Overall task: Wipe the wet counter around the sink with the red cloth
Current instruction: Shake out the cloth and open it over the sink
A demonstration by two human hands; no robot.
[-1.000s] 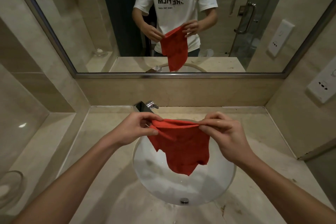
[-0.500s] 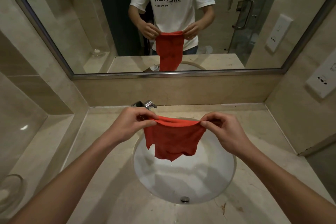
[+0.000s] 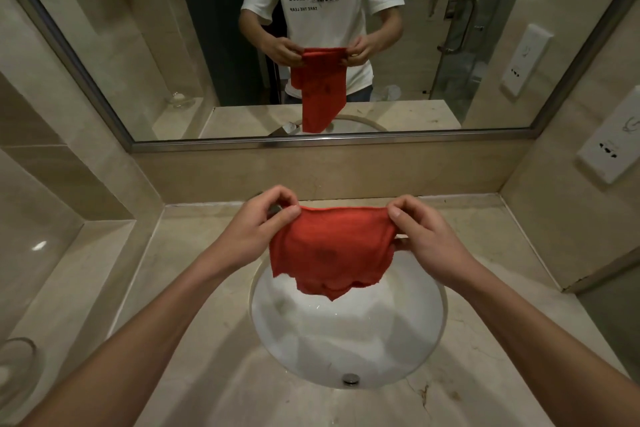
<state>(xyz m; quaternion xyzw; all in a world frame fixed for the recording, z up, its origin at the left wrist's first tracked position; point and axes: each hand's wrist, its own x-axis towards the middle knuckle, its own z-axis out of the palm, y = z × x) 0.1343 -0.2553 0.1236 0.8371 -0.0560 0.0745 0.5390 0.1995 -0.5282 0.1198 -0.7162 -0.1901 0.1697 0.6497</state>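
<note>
Leftmost, a glass dish (image 3: 15,362) sits on the lower ledge at the frame's edge, well apart from the sink (image 3: 348,336). Next, the left hand (image 3: 258,230) pinches the top left corner of the red cloth (image 3: 330,250) between thumb and curled fingers, held up in the air above the far rim of the sink. Behind that hand a bit of the tap shows, mostly hidden. The cloth hangs spread between both hands, its top edge stretched fairly straight, its ragged lower edge dangling over the white basin without touching it. Below, the drain (image 3: 350,378) lies at the near side of the basin. The beige stone surface (image 3: 194,288) runs all around the sink. Then the right hand (image 3: 420,236) pinches the cloth's top right corner, thumb in front. Further right, a white socket plate (image 3: 611,144) is set in the side wall. Above, the mirror (image 3: 114,45) reflects the person holding the cloth.
</note>
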